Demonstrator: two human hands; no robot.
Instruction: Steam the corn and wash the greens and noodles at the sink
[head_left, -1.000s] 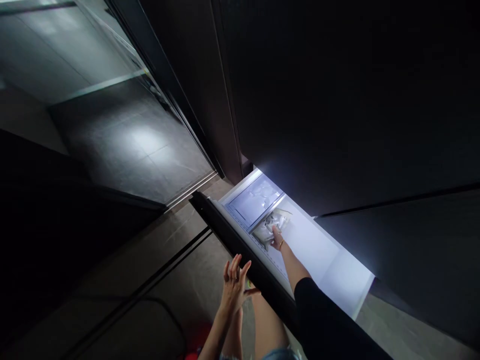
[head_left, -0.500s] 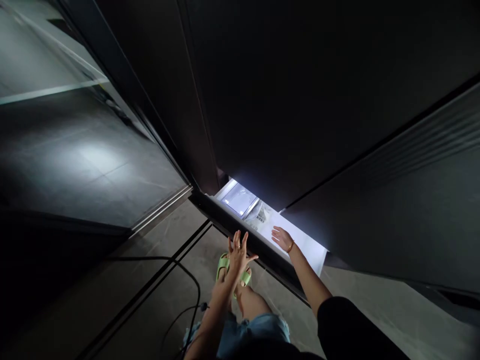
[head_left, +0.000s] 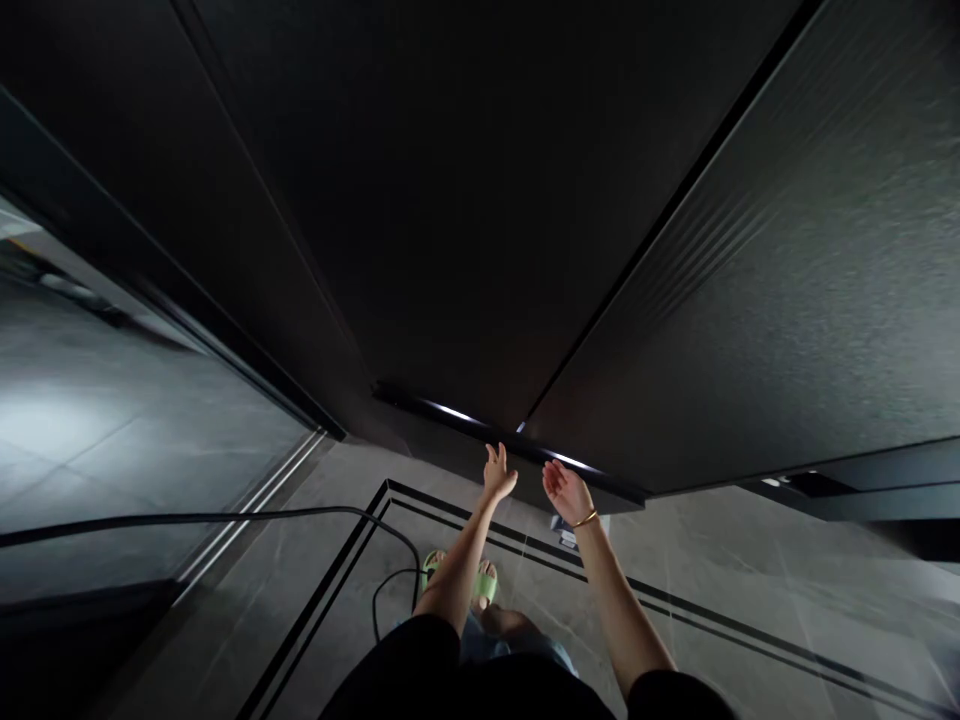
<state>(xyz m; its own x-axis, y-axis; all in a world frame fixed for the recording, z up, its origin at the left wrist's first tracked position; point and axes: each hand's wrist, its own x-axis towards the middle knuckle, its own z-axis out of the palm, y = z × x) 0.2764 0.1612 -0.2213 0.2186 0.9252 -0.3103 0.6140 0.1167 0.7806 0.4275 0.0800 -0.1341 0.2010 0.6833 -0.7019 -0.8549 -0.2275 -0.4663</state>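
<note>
A dark drawer front point(head_left: 465, 425) at the foot of a tall dark fridge point(head_left: 480, 200) is almost closed; only a thin line of white light shows along its top edge. My left hand point(head_left: 498, 474) is open, fingers up, at the drawer front. My right hand point(head_left: 566, 491), with a gold bangle on the wrist, is also open with its palm toward the drawer, just below its lit edge. Neither hand holds anything. The drawer's inside is hidden.
A black cable point(head_left: 225, 518) runs across the grey tiled floor point(head_left: 712, 560) to the left of my legs. My foot wears a green sandal point(head_left: 480, 583). A glass sliding door point(head_left: 112, 400) with a metal track stands at the left.
My right hand has left the bag in the lit drawer and come out. The drawer has slid from wide open to almost closed, with both open hands at its front.
</note>
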